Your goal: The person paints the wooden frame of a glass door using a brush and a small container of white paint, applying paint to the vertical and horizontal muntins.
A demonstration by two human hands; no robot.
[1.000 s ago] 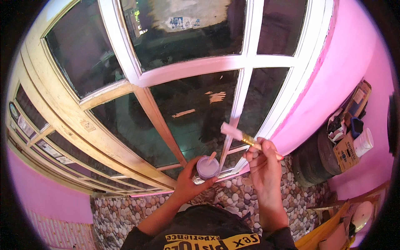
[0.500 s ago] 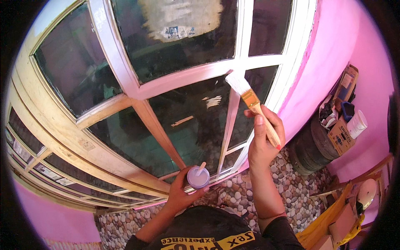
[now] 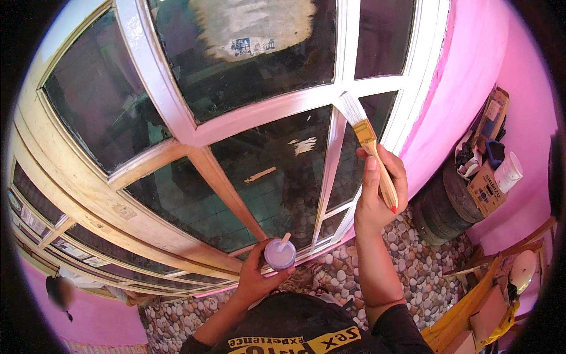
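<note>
My right hand [image 3: 382, 192] is closed round the wooden handle of a flat paintbrush [image 3: 376, 150]. White paint coats its bristles, and their tip meets the window frame [image 3: 259, 113] where a crossbar and an upright join. Lower down, my left hand [image 3: 257, 276] grips a small tub of pale lilac paint [image 3: 280, 255], with a flat wooden stick standing in it. The upper bars look freshly white, while the lower-left bars are a dull cream brown. Dark glass panes [image 3: 277, 171] sit between the bars; one carries a torn paper patch [image 3: 253, 29].
A pink wall [image 3: 471, 65] rises at the right. Against it stand stacked dark tyres [image 3: 442, 206], a cardboard box [image 3: 484, 192] and a white cup [image 3: 508, 171]. Wooden furniture with a yellow cloth [image 3: 454, 307] is at lower right. Another person [image 3: 88, 280] shows at lower left. The floor has a pebble pattern [image 3: 336, 277].
My right hand and the paintbrush have moved slightly right along the crossbar. My left hand keeps the tub almost in place. A person has come into view at lower left.
</note>
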